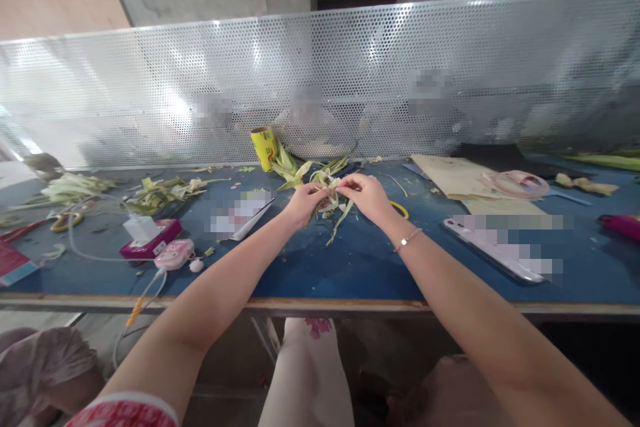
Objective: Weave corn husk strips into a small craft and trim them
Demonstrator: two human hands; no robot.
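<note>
While the left hand (pixel 306 203) pinches the corn husk bundle (pixel 328 181) from one side, the right hand (pixel 367 195) has its thumb and fingertips closed on strips at the other, so both hands are grasping; exactly which strip each one grips is too small to tell. The bundle is between them, just above the blue surface (pixel 320 275), near the middle of its depth.

Judging by its look, the work is part-way: strips have been brought together at one spot, yet loose ends stick out all round, and one long green strip (pixel 341 225) hangs below the fingers. Whether anything is tied or knotted cannot be made out. More material lies unworked: husks (pixel 287 170) beside the upright yellow roll (pixel 263 149), a loose heap (pixel 163 197) to the left, and a paler pile (pixel 75 187) farther left. No piece that looks finished can be picked out among them. A yellow ring (pixel 400 209), perhaps a tool's handle, lies just beyond the right wrist, touched by neither hand.
</note>
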